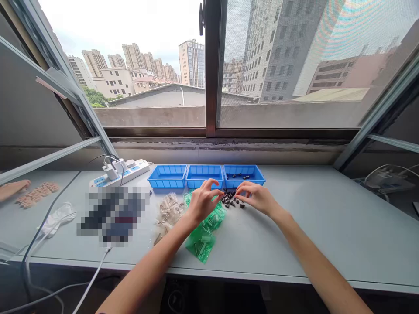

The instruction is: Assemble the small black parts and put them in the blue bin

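Observation:
Small dark parts (231,202) lie in a loose pile on the table, with my two hands on either side of it. My left hand (205,199) is pinched at the pile's left edge, above green plastic bags (203,240); what its fingertips hold is too small to name. At the pile's right side, the fingers of my right hand (255,197) are also pinched, their contents unclear. Behind the pile, the right blue bin (258,179) contains several dark parts. The middle blue bin (204,171) and the left blue bin (166,171) show no parts.
Clear bags of small pieces (170,209) lie left of the green ones. Further left are a power strip (139,168), blurred dark objects (114,213), cables and a white item (59,218). Another person's hand (15,188) is near brownish pieces (37,195) at the far left.

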A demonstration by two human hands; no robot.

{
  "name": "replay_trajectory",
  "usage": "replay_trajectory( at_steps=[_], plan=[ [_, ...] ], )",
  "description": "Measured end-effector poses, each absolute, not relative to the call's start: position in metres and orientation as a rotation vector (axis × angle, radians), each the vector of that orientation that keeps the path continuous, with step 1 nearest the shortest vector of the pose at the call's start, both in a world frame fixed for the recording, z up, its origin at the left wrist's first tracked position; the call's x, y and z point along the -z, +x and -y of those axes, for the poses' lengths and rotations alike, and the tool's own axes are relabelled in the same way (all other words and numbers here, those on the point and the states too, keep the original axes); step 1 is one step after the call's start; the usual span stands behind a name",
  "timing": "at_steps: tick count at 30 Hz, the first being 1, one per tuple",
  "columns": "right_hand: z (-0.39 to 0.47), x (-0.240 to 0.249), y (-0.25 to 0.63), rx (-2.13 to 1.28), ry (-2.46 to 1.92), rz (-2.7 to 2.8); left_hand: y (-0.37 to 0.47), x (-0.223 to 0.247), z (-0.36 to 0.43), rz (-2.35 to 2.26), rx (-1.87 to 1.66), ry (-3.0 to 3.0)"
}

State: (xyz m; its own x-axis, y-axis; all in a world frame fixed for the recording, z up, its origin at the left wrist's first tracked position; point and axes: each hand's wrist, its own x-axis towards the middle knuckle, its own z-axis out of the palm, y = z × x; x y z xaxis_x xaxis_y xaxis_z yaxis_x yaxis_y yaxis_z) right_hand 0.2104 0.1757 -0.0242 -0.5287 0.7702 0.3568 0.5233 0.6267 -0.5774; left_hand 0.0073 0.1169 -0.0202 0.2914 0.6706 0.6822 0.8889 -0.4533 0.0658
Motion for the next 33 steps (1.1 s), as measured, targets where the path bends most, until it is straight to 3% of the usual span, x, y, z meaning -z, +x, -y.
replay_trajectory(
  at_steps=[11, 29, 33],
  plan=[
    [-0.169, 0.014, 0.217, -0.504, -1.118, 2.362, 0.008, 0.022, -0.118, 1.421, 0.925, -2.244],
    [-0.166, 0.011, 0.218, -0.955, -1.170, 2.337, 0.005, 0.023, -0.119, 1.475, 0.880, -2.257],
    [-0.164, 0.013, 0.213, -0.896, -1.166, 2.364, 0.006, 0.025, -0.120, 1.478, 0.871, -2.257]
  ],
)
